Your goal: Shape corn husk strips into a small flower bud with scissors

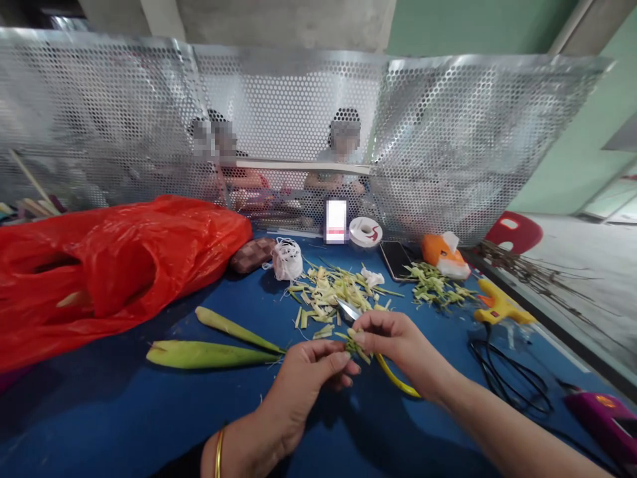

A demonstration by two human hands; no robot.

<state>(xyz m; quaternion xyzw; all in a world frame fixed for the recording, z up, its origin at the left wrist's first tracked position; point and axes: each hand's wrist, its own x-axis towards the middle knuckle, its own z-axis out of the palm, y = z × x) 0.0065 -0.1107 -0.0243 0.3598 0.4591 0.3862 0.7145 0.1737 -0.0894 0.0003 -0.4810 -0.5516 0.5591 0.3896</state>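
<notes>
Between both my hands is a small bundle of green leaf strips (357,346). My left hand (316,372), a gold bangle at its wrist, pinches the bundle from the left. My right hand (393,342) has thumb and fingertips closed on its upper end. Scissors (349,309) with yellow handles lie on the table under and beside my right hand, partly hidden by it. Just beyond them is a heap of pale green leaf cuttings (331,289). Left of my left hand lie a long green leaf sheath (212,354) and a narrower one (233,326).
Around the blue table (124,411) are a red plastic bag (164,259), string ball (287,259), ribbon spool (365,232), phone (395,259), tissue pack (440,252), green knotted pieces (432,285) and a yellow glue gun (500,303) with black cord. Two people sit behind a perforated metal screen (288,99).
</notes>
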